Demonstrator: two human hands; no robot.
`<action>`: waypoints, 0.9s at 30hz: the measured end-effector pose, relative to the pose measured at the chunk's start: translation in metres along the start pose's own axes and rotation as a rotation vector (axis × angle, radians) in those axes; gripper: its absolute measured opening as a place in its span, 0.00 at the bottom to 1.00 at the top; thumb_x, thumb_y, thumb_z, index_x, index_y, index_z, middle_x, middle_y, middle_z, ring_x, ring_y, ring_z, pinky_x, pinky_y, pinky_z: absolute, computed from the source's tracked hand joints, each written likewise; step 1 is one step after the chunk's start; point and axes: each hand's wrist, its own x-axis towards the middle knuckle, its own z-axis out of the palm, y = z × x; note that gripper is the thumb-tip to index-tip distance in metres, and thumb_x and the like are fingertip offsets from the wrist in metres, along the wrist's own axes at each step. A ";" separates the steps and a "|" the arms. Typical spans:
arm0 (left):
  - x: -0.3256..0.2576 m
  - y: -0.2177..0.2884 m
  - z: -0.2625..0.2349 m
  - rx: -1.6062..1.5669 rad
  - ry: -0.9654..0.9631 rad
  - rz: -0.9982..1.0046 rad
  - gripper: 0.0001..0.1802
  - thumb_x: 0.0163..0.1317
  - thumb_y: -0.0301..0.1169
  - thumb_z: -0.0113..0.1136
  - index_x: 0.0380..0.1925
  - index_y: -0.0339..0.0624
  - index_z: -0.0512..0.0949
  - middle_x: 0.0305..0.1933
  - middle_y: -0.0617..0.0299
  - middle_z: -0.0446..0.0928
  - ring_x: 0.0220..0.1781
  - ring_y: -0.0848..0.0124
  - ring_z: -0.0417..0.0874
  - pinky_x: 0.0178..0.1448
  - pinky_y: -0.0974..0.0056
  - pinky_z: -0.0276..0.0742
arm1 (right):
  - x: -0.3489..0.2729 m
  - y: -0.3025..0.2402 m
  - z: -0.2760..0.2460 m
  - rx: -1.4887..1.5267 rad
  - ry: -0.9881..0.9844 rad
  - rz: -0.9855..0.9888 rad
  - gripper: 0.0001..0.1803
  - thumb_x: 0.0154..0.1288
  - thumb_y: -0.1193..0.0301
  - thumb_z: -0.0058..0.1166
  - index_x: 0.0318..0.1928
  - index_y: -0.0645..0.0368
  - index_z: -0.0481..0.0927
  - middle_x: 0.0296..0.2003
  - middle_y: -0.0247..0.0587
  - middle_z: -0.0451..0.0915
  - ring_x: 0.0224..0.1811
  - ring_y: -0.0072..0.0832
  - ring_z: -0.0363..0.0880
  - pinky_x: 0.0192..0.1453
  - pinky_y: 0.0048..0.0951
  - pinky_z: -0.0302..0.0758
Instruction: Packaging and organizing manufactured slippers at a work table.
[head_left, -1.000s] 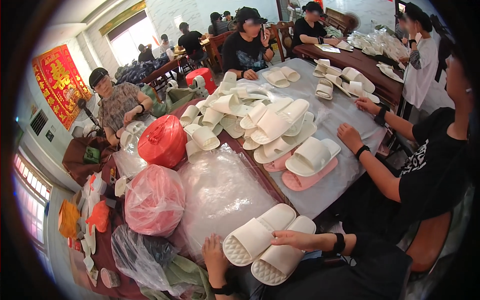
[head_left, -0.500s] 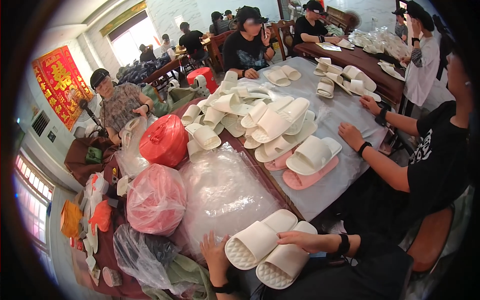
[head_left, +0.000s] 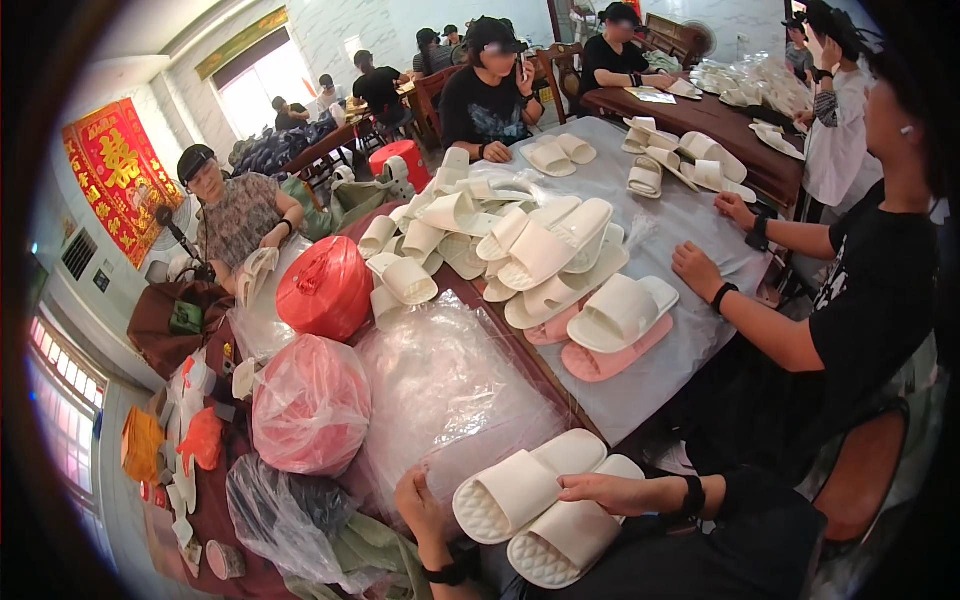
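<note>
My right hand grips a pair of cream slippers, its thumb and fingers over the straps. The left slipper and the right slipper lie side by side, quilted insoles showing. My left hand is at the near edge of a stack of clear plastic bags, fingers drawn together on the film; the fingertips are partly hidden.
Cream slippers are heaped on the table beyond, with a pink slipper under some. Red twine and a bagged pink roll stand at left. A co-worker's hand rests on the right table; others sit farther back.
My left hand's fingers have gone from spread on the plastic bags to drawn together at their edge. The slippers in my right hand have shifted slightly, and the view has moved a little.
</note>
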 end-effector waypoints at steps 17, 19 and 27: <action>-0.002 -0.004 -0.006 -0.283 0.013 -0.151 0.18 0.71 0.41 0.50 0.35 0.33 0.72 0.40 0.51 0.78 0.44 0.64 0.77 0.52 0.61 0.69 | 0.016 -0.002 0.005 0.042 -0.142 -0.056 0.34 0.72 0.56 0.46 0.69 0.60 0.53 0.65 0.36 0.62 0.65 0.20 0.62 0.66 0.27 0.63; -0.003 0.001 -0.008 -0.340 -0.024 -0.124 0.15 0.68 0.38 0.54 0.37 0.35 0.70 0.44 0.50 0.76 0.48 0.63 0.75 0.55 0.60 0.67 | 0.018 0.000 0.006 0.034 -0.112 -0.103 0.29 0.71 0.52 0.47 0.63 0.57 0.60 0.57 0.33 0.69 0.58 0.19 0.67 0.60 0.28 0.65; -0.004 0.013 -0.009 0.032 -0.032 0.026 0.23 0.55 0.19 0.54 0.53 0.34 0.68 0.60 0.45 0.69 0.63 0.52 0.69 0.68 0.55 0.60 | 0.013 -0.004 0.006 0.100 -0.119 -0.110 0.26 0.72 0.55 0.47 0.62 0.57 0.61 0.56 0.34 0.70 0.58 0.20 0.68 0.60 0.26 0.66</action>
